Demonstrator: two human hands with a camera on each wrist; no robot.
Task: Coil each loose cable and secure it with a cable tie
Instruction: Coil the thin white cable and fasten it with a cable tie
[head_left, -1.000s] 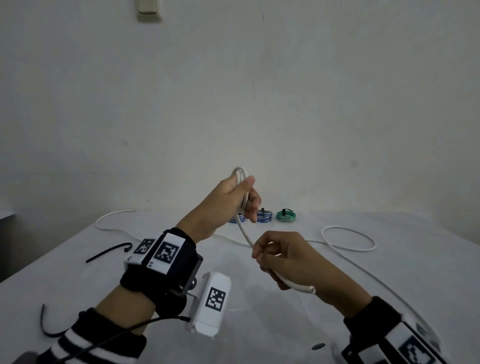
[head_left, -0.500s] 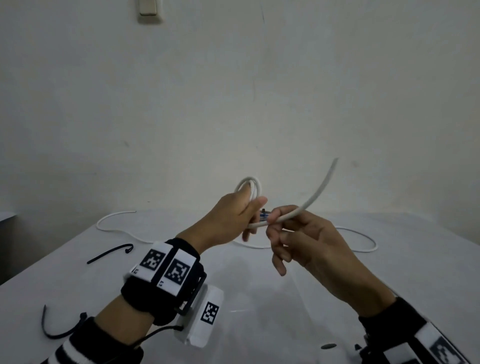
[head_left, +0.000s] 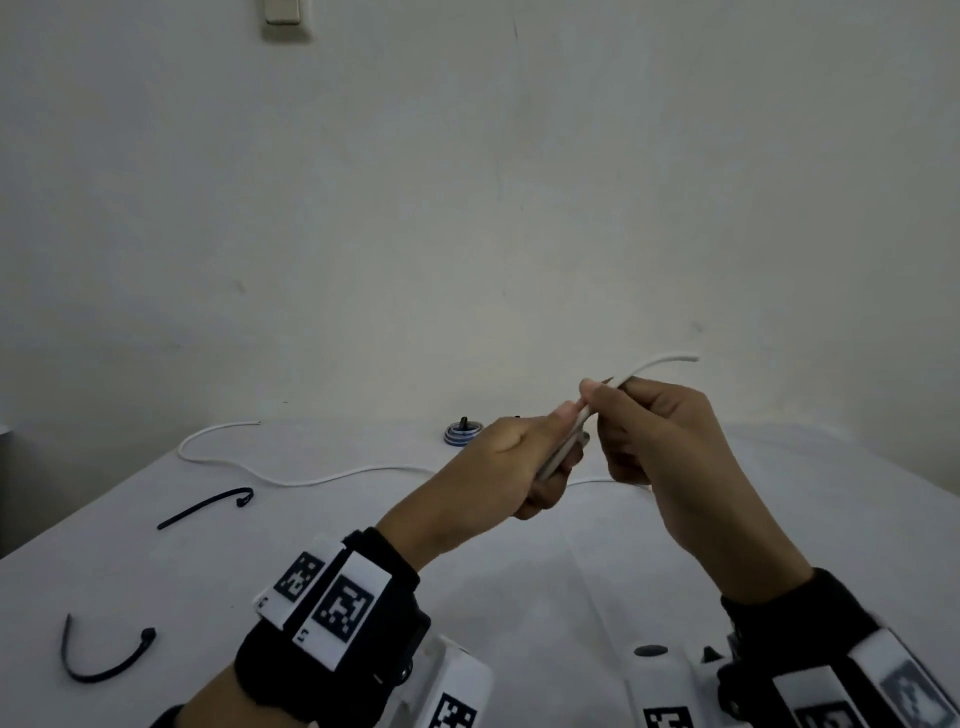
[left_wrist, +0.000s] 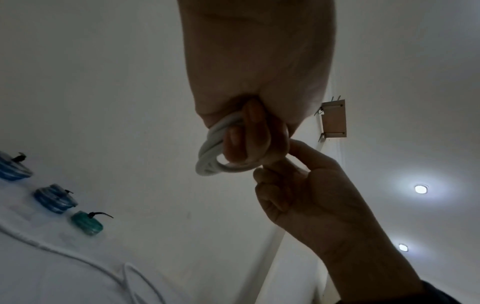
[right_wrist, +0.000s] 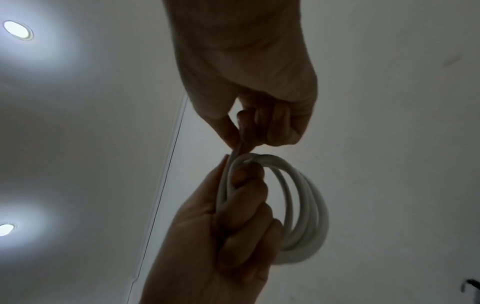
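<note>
My left hand grips a small coil of white cable, several turns wide in the right wrist view. In the head view the hand hides the coil. Close against it, my right hand pinches the same cable's free end, which arches up and to the right over the knuckles. Both hands are raised above the white table. Two black cable ties lie on the table at the left.
A second loose white cable snakes across the table behind my hands. Tied coils stand at the back by the wall: two blue and one green. Camera units hang under both wrists.
My right hand carried the free end up from below the coil to its top. The end now arches to the right. The left hand turned, so the coil no longer shows above it.
</note>
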